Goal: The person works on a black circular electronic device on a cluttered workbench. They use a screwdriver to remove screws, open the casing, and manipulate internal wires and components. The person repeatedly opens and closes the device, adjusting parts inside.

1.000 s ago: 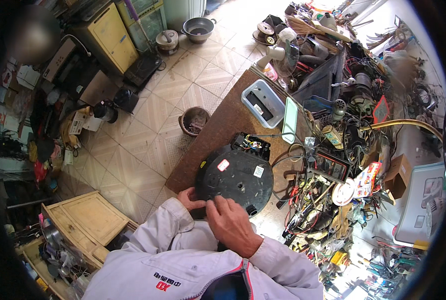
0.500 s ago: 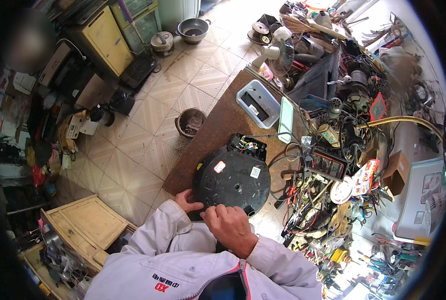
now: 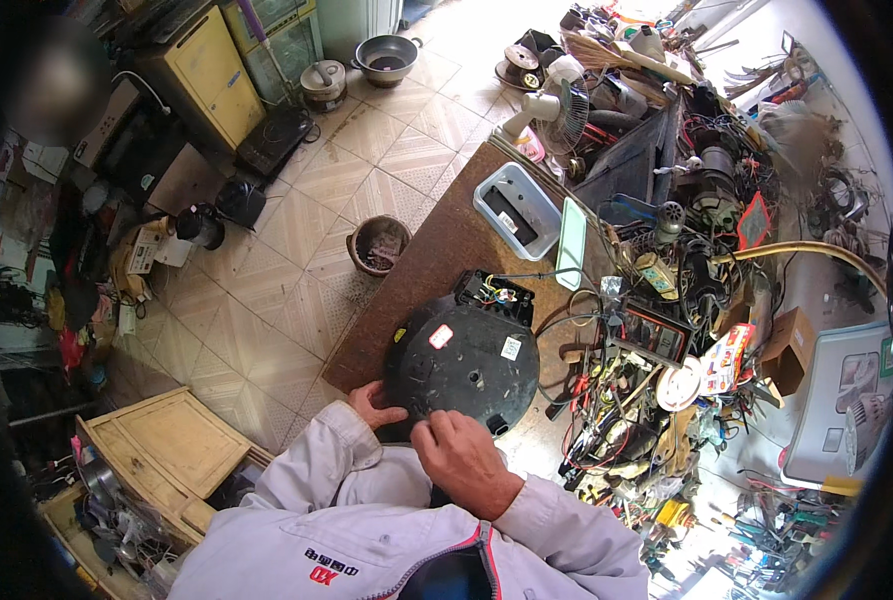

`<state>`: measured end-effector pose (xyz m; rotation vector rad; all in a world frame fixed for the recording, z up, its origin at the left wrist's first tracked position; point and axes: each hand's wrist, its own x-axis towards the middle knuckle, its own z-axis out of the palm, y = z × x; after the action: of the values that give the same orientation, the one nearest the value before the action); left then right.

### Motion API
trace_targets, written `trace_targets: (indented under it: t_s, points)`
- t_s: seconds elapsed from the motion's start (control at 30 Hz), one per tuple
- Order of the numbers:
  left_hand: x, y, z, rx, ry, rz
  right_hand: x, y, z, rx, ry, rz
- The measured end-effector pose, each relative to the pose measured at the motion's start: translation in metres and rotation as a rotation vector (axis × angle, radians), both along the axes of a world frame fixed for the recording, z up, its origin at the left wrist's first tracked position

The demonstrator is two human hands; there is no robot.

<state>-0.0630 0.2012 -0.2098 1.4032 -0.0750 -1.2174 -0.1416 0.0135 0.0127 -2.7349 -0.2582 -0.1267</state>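
Observation:
A round black appliance (image 3: 446, 370) lies on the brown board's near end, stickers on its face and an open compartment with coloured wires (image 3: 496, 293) at its far side. My left hand (image 3: 371, 408) grips its near-left rim, thumb along the edge. My right hand (image 3: 458, 458) is at the near rim just right of the left, fingers curled and pinched at a small spot; what they hold is too small to tell. A clear plastic tub (image 3: 516, 185) with a dark item inside and a pale green lid (image 3: 571, 240) sit farther along the board.
A large heap of tools, cables and parts (image 3: 626, 420) crowds the right side, with a fan (image 3: 571, 115) at the back. A bucket (image 3: 376, 245) stands on the tiled floor left of the board (image 3: 416, 250). A wooden cabinet (image 3: 171, 440) is at lower left, pots (image 3: 384, 62) at the back.
My right hand has shifted slightly down and then right at the rim, fingers still curled. The whole view has drifted a little; my left hand stays on the appliance.

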Motion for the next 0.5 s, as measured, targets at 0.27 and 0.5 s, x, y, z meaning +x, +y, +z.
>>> trace_targets:
  t_s: [0.27,0.5]
  points:
    - [0.001,-0.003,0.014,0.014,-0.072,0.001,0.002,0.007,0.02,-0.313,0.191,0.043]
    - [0.011,-0.01,0.042,0.131,-0.144,-0.057,0.015,0.016,0.021,-0.628,0.414,0.375]
